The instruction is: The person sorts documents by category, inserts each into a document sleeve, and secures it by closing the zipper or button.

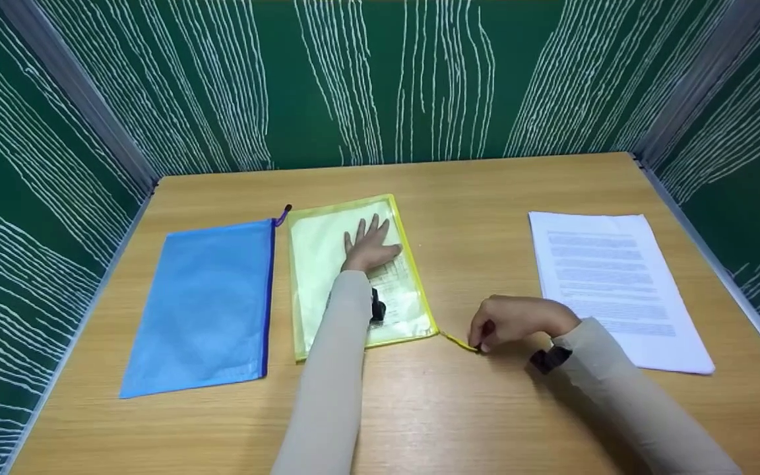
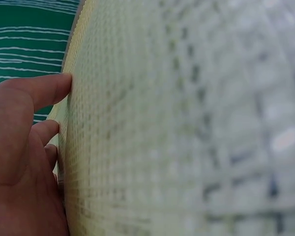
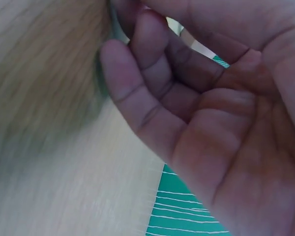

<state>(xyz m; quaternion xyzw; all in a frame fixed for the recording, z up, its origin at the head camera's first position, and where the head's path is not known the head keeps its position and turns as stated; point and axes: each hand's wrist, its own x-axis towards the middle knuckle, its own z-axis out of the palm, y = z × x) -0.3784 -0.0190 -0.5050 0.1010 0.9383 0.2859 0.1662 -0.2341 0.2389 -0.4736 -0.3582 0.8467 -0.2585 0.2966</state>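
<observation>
A yellow-edged mesh zipper pouch [image 1: 327, 264] lies flat on the table with printed paper showing through its clear front. My left hand [image 1: 370, 251] rests on its upper right part, fingers spread. In the left wrist view the pouch's woven mesh [image 2: 137, 123] fills most of the picture, and the left fingers [image 2: 44, 91] touch its surface. My right hand [image 1: 518, 322] pinches the end of the yellow zipper pull strap [image 1: 457, 340], which stretches out from the pouch's lower right corner. Close up, the right hand [image 3: 187, 93] has curled fingers; its fingertips are partly hidden.
Left of the yellow pouch lies a blue zipper pouch [image 1: 202, 310] with a dark blue zipper edge and a purple pull at its top. A stack of printed white paper [image 1: 607, 284] sits on the right of the wooden table [image 1: 472, 191]. Green white-lined panels [image 1: 380, 86] surround the table.
</observation>
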